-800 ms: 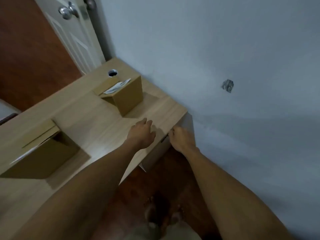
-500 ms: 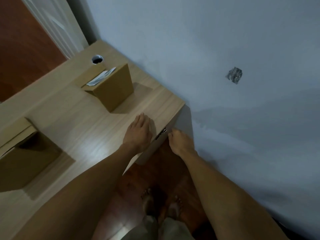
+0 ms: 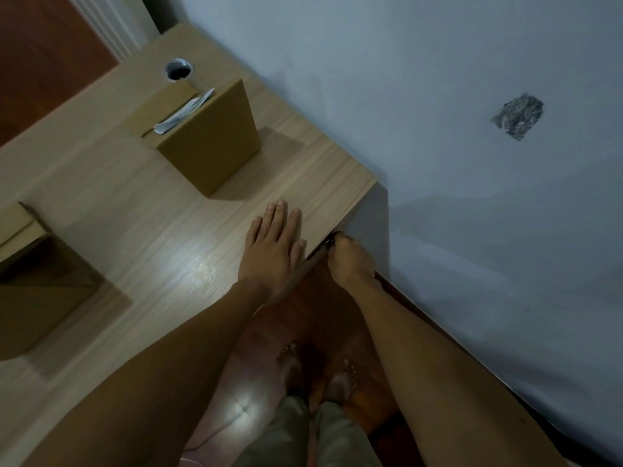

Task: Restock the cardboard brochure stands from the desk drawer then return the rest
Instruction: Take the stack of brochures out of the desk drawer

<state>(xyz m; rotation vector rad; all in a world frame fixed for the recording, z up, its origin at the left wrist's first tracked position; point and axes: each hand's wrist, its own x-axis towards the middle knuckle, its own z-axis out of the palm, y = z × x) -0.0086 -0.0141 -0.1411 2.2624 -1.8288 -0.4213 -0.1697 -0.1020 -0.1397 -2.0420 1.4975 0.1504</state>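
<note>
A cardboard brochure stand (image 3: 209,153) sits at the far end of the wooden desk (image 3: 135,237) with a few white brochures (image 3: 183,112) in its slot. A second cardboard stand (image 3: 40,291) is at the left edge, partly cut off. My left hand (image 3: 273,251) lies flat on the desk top near its right edge, holding nothing. My right hand (image 3: 350,261) is just below that edge, fingers curled on the dark drawer handle (image 3: 323,247). Only a thin strip of the drawer front (image 3: 303,267) shows under the desk top; the drawer's inside is hidden.
A round cable hole (image 3: 178,69) is in the desk behind the far stand. A white door frame (image 3: 111,21) stands at the far left. A grey-blue wall (image 3: 472,197) runs close along the right. My bare feet (image 3: 317,369) stand on red-brown floor.
The drawer front stuck out from under the desk earlier and now sits almost flush beneath the edge. My right hand moved in with it. My left hand stays flat on the desk.
</note>
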